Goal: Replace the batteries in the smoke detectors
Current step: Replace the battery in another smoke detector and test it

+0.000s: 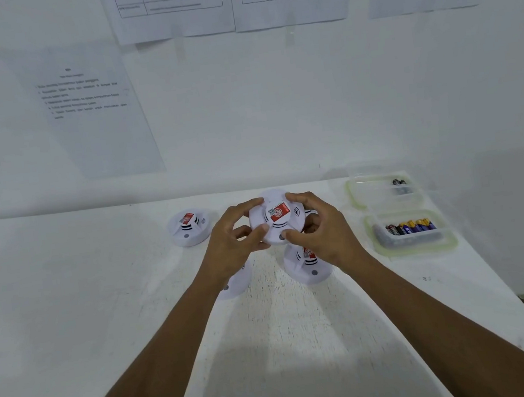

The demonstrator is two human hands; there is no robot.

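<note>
Both hands are on 1 smoke detector (277,218), lifted clear of the white table (66,290) and turned face-up toward the camera, red label showing. The left hand (232,238) wraps the left rim, thumb across the near edge; the right hand (319,227) clamps the right rim, fingertips (290,198) curled over the far side. So both hands are closed on this unit, which sits squarely between them.

This looks like the opening step: a counter-twist, the 2 hands set to turn the body against its base. The next move likely calls for a firm opposing rotation without squeezing the plastic shell, then flipping it to reach the battery bay.

3 more detectors wait on the table: 1 at far left (188,228), 1 under the right wrist (306,267), 1 mostly hidden beneath the left forearm (235,285). Off to the right, well apart from the hands, a near tray (414,250) holds a row of batteries (409,227); a far tray (382,187) holds only a couple. Whether those are spent cannot be told.
</note>
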